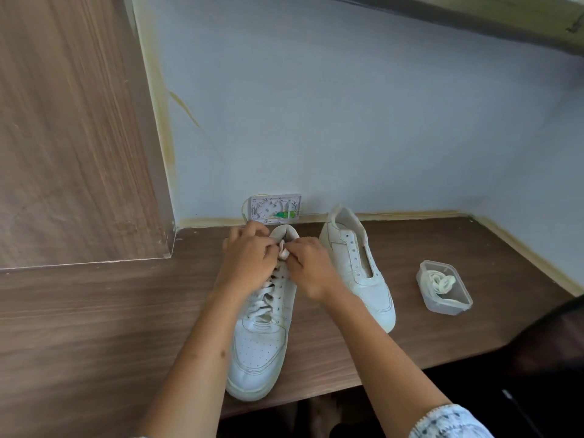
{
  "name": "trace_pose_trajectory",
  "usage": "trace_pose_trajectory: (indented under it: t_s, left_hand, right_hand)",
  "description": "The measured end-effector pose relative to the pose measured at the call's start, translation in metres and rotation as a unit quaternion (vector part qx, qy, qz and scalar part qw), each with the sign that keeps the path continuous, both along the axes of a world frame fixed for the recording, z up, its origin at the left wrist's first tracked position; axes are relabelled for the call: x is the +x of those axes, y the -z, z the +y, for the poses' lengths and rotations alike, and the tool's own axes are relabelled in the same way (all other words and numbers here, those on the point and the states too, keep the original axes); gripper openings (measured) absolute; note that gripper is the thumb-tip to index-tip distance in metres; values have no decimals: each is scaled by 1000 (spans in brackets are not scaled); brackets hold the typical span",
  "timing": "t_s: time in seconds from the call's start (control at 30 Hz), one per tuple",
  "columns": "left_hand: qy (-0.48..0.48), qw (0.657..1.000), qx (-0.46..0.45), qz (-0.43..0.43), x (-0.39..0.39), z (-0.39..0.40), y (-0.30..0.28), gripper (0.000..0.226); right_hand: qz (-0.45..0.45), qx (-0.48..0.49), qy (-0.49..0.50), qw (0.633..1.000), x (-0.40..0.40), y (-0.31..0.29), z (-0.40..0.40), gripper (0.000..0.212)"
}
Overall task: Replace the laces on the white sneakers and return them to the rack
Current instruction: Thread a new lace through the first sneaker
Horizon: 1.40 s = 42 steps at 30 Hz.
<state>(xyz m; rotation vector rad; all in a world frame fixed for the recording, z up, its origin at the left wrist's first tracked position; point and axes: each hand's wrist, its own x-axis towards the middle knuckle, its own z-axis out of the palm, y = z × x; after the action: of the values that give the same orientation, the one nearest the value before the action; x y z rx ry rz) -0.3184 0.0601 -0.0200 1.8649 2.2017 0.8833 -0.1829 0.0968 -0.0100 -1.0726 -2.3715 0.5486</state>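
A white sneaker (259,343) lies on the wooden table (94,327) with its toe toward me, and a white lace (264,300) crosses its eyelets. At the top of its tongue my left hand (249,257) and my right hand (311,267) both pinch the lace ends, fingers curled close together. The second white sneaker (357,263) lies to the right with bare eyelets and no lace.
A clear plastic box (444,287) holding a coiled white lace sits at the right. A small white wall box (275,208) is fixed at the table's back edge. A wooden panel (72,128) rises at the left. The table's front edge runs near the sneaker's toe.
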Motion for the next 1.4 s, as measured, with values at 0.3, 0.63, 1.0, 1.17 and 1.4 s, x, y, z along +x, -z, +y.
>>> trace_pose_trajectory:
  t_s: [0.3, 0.63, 1.0, 1.17, 1.4]
  left_hand:
    - [46, 991, 58, -110, -10, -3, 9, 37]
    - [82, 989, 110, -56, -1, -1, 12, 52]
    - [58, 964, 130, -226, -18, -9, 13, 47]
    - [67, 978, 85, -180, -24, -15, 26, 32]
    - [108, 956, -14, -274, -23, -33, 20, 46]
  right_hand:
    - [84, -173, 152, 969, 19, -12, 2, 28]
    - [192, -88, 160, 964, 16, 1, 4, 14]
    - [32, 24, -29, 999, 2, 11, 3, 32]
    - [199, 26, 63, 978, 13, -5, 5, 30]
    - [68, 40, 17, 997, 18, 9, 2, 41]
